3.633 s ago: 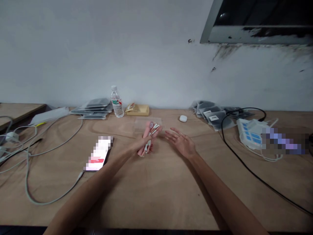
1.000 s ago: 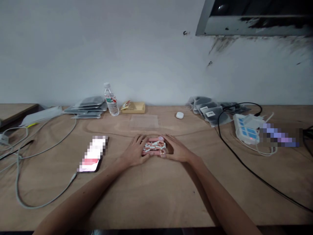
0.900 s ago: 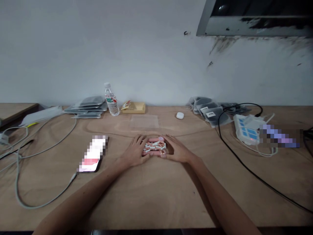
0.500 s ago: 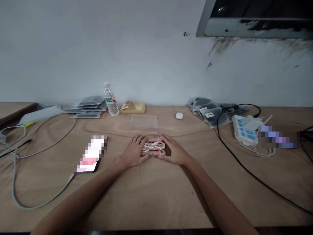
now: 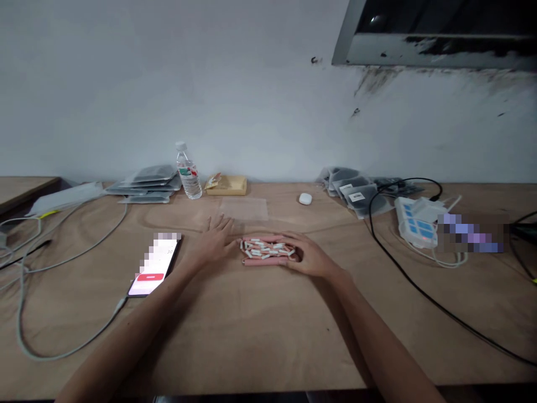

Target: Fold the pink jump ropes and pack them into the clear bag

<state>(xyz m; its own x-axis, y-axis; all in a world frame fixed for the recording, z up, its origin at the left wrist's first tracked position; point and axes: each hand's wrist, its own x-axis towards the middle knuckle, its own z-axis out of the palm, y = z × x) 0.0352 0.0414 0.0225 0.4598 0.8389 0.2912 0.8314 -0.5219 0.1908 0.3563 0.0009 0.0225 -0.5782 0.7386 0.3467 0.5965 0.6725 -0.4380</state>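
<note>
A folded beaded jump rope (image 5: 268,250) lies on the wooden table in front of me. Its two pink handles run along the far and near sides, with white and orange-pink beads bundled between them. My right hand (image 5: 312,256) grips the right end, fingers along the far handle and thumb at the near one. To the left of the bundle, my left hand (image 5: 215,240) is open, its fingers spread low over the table and its thumb close to the rope's left end. Whether that thumb touches the beads I cannot tell.
A lit phone (image 5: 157,266) on a white cable lies to the left. Behind stand a water bottle (image 5: 188,172), a yellow tray (image 5: 235,186), a clear sheet (image 5: 244,209) and a white earbud case (image 5: 305,198). Grey packets (image 5: 356,196) and a power strip (image 5: 415,224) are at right.
My left hand has let go of the jump rope's left side, moved left and spread its fingers. The rope bundle looks wider now. My right hand stays at its right end.
</note>
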